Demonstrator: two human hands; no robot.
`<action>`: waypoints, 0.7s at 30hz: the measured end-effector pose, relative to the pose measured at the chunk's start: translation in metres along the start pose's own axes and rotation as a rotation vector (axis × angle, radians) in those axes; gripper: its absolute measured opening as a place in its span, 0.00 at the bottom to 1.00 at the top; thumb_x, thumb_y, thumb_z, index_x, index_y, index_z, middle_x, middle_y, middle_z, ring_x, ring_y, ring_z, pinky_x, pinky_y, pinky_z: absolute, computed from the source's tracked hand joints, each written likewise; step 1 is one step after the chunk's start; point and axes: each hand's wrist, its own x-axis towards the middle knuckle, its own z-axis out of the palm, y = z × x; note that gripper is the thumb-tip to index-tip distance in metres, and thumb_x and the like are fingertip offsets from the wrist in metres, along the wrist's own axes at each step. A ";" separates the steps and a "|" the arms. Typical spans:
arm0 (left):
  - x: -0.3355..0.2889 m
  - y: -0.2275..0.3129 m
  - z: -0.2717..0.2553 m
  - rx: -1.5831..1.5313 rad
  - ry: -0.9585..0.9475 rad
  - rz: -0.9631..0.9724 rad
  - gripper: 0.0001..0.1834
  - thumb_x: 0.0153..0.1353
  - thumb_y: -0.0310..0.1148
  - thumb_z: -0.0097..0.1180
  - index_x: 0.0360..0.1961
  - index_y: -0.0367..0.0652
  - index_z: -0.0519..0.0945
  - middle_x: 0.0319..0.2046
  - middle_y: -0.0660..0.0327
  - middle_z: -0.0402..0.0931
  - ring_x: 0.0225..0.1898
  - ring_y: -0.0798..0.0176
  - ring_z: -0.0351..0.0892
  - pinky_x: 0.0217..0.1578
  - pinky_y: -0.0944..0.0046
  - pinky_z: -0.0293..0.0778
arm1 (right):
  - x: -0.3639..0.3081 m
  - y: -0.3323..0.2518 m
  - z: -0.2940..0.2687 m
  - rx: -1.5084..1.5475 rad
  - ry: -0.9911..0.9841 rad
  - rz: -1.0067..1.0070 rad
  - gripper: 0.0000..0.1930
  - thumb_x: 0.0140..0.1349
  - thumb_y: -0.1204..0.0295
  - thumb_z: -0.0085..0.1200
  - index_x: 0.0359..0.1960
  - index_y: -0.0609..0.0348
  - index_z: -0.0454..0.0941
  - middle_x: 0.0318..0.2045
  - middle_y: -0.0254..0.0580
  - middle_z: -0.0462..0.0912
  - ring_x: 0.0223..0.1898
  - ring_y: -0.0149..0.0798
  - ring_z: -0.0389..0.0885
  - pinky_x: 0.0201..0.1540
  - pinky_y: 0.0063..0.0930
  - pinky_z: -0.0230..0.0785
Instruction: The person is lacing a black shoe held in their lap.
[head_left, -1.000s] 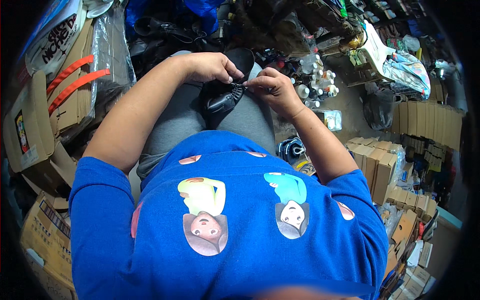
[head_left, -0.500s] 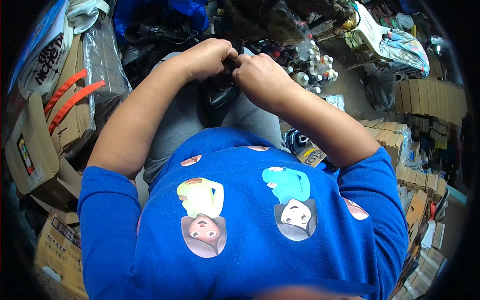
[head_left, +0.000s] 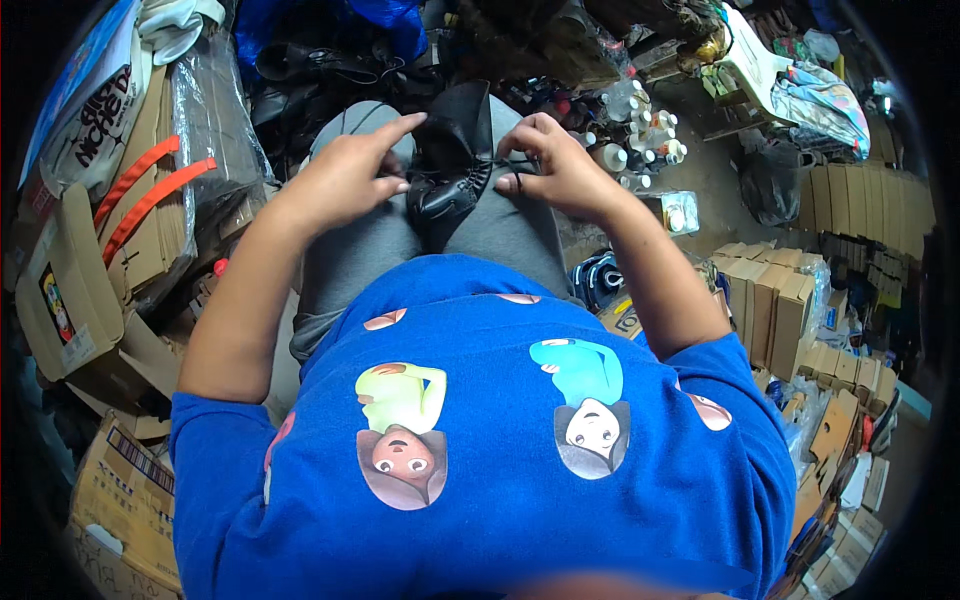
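Note:
A black lace-up boot [head_left: 447, 195] rests on my lap between my thighs, its toe toward me and its tall shaft pointing away. My left hand [head_left: 345, 175] is beside the boot, thumb and index finger spread apart and holding nothing. On the other side, my right hand [head_left: 560, 170] has curled fingers, with a black bootlace [head_left: 499, 161] running from the boot's eyelets into them. Part of that lace shows dark against the thumb.
Several capped bottles [head_left: 640, 130] stand on the floor at the right. Flattened cardboard and an open carton [head_left: 75, 290] crowd my left. Stacked boxes [head_left: 765, 305] line the right. More black footwear [head_left: 310, 65] lies beyond my knees, near a white plastic chair [head_left: 745, 60].
Both hands were together over the boot; now they have parted to either side and come slightly nearer. The left fingers have opened, and more of the boot shows.

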 end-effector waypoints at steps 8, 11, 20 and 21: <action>-0.015 -0.023 -0.032 -0.099 -0.053 -0.242 0.13 0.54 0.33 0.61 0.39 0.39 0.81 0.21 0.62 0.72 0.24 0.70 0.70 0.27 0.66 0.67 | 0.022 0.045 0.010 1.481 0.651 0.241 0.20 0.68 0.55 0.45 0.31 0.62 0.76 0.36 0.45 0.80 0.39 0.46 0.78 0.50 0.41 0.69; -0.004 -0.036 -0.038 -0.107 0.007 -0.283 0.19 0.61 0.43 0.55 0.23 0.36 0.76 0.28 0.64 0.71 0.31 0.72 0.68 0.35 0.68 0.65 | 0.019 0.031 0.011 2.006 0.423 0.322 0.22 0.70 0.51 0.36 0.26 0.54 0.71 0.23 0.36 0.72 0.29 0.38 0.72 0.46 0.40 0.66; 0.036 -0.051 0.005 -1.825 0.036 -0.007 0.25 0.69 0.48 0.42 0.16 0.50 0.59 0.15 0.67 0.54 0.21 0.66 0.58 0.35 0.63 0.64 | -0.004 0.047 0.011 1.603 0.292 0.323 0.24 0.71 0.54 0.37 0.17 0.50 0.60 0.12 0.28 0.52 0.14 0.28 0.50 0.27 0.27 0.54; 0.033 -0.058 -0.001 -1.789 0.001 -0.025 0.25 0.69 0.49 0.42 0.16 0.50 0.60 0.15 0.67 0.53 0.19 0.66 0.57 0.35 0.63 0.65 | -0.009 0.050 0.008 1.587 0.251 0.308 0.23 0.71 0.55 0.37 0.16 0.50 0.60 0.11 0.28 0.53 0.14 0.29 0.51 0.28 0.28 0.56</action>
